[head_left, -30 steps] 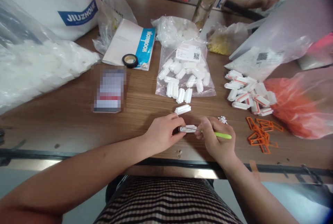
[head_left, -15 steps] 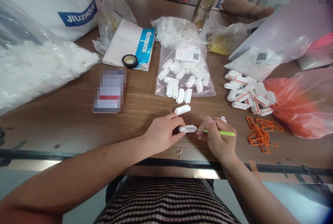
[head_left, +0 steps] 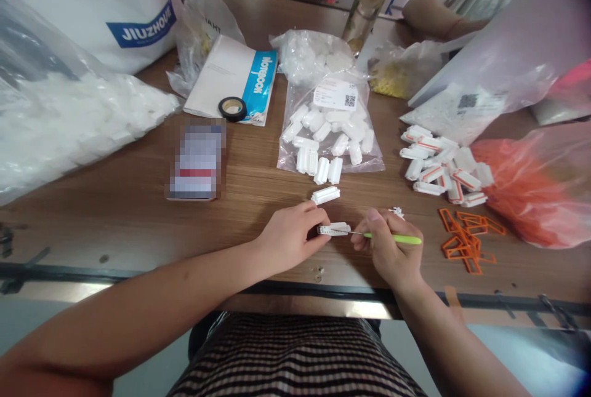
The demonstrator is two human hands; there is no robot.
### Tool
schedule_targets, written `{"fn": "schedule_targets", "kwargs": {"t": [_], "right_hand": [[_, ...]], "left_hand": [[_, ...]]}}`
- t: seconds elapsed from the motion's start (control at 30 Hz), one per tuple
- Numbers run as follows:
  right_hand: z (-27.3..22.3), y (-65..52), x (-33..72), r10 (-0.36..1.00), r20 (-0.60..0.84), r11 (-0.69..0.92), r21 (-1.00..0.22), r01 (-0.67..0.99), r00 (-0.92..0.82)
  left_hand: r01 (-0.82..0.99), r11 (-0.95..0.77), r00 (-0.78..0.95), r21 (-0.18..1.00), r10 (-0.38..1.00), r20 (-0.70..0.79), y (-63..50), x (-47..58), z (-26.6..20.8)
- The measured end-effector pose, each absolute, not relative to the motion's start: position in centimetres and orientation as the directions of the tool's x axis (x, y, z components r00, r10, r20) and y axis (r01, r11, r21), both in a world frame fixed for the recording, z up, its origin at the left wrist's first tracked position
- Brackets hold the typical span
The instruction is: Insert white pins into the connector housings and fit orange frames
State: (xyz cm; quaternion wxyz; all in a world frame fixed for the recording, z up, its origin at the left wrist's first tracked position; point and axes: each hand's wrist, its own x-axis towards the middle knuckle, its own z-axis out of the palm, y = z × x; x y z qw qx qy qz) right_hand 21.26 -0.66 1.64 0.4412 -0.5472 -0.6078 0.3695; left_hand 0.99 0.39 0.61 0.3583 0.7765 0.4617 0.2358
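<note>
My left hand (head_left: 290,232) pinches the left end of a small white plastic connector housing (head_left: 339,229) above the table. A row of tiny slots runs along its side. My right hand (head_left: 390,246) is closed around a thin tool with a lime-green handle (head_left: 409,239), and its slim metal shaft points left to the housing. Whether the tip enters a slot is too small to tell. Just beyond my left hand lies another white housing (head_left: 325,194). Tiny white pieces (head_left: 397,213) lie beside my right hand's knuckles.
Orange rectangular frames (head_left: 468,240) lie to the right, below white housings with orange strips (head_left: 443,166). A bag of orange parts (head_left: 535,200) sits beside them. More white housings rest on a labelled bag (head_left: 286,154). Leftward are a phone (head_left: 196,160), black tape roll (head_left: 232,109) and notebook (head_left: 212,77).
The tool and my right hand have shifted very slightly to the right, with the shaft still at the housing. My left hand keeps the same grip. The whole view has drifted a little.
</note>
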Motion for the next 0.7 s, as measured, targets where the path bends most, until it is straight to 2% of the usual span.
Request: {"fn": "schedule_targets", "kwargs": {"t": [0.37, 0.6, 0.7], "right_hand": [[1.74, -0.61, 21.27, 0.982, 0.162, 0.188, -0.893, 0.41, -0.099], [2.12, -1.33, 21.09, 0.955, 0.248, 0.296, -0.768, 0.569, -0.163], [1.84, -1.43, 21.26, 0.964, 0.245, 0.266, -0.833, 0.485, -0.106]], "left_hand": [[0.557, -0.323, 0.462, 0.765, 0.886, 0.038, 0.42, 1.07, 0.5], [0.56, -0.304, 0.464, 0.77, 0.886, 0.012, 0.47, 1.11, 0.67], [0.552, -0.313, 0.466, 0.773, 0.884, 0.025, 0.46, 1.07, 0.66]]}}
